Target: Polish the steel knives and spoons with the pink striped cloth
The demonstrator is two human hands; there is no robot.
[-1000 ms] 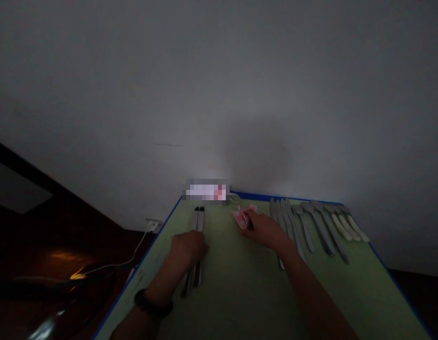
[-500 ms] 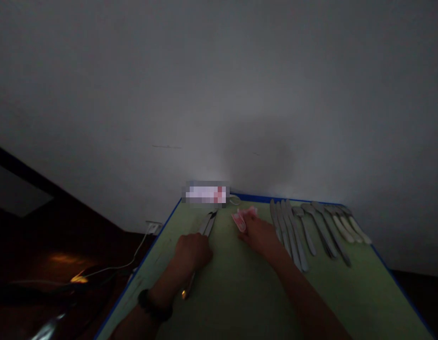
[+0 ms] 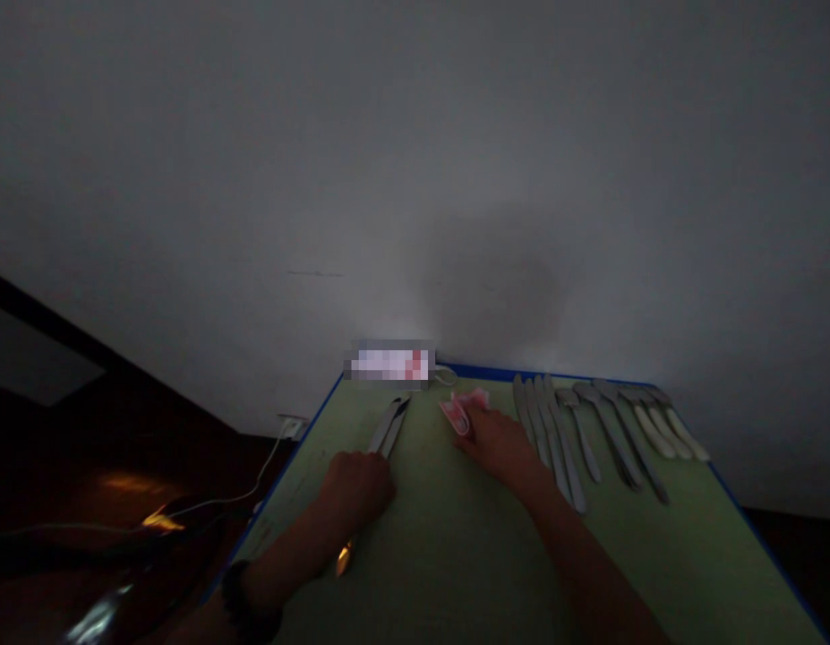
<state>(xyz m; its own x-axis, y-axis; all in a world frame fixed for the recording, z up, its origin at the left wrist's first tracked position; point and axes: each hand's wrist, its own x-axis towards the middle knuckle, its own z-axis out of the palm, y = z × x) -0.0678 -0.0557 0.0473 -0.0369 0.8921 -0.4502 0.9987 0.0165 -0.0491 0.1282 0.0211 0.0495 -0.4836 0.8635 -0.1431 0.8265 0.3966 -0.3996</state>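
Observation:
My left hand (image 3: 355,485) is closed over two table knives (image 3: 389,425) on the green table (image 3: 455,546); their blades point away toward the wall and one handle end sticks out behind my wrist. My right hand (image 3: 499,444) rests on the table with its fingers closed on a small red and white cloth or paper (image 3: 460,410). The light is dim.
A row of several knives (image 3: 549,430), spoons (image 3: 606,425) and pale-handled pieces (image 3: 663,428) lies to the right of my right hand. A blurred box (image 3: 389,364) stands at the table's far edge by the wall. A cable (image 3: 253,488) hangs off the left side.
My left hand has gripped the two knives and turned them, so the blades now slant to the right. My right hand stays by the red cloth.

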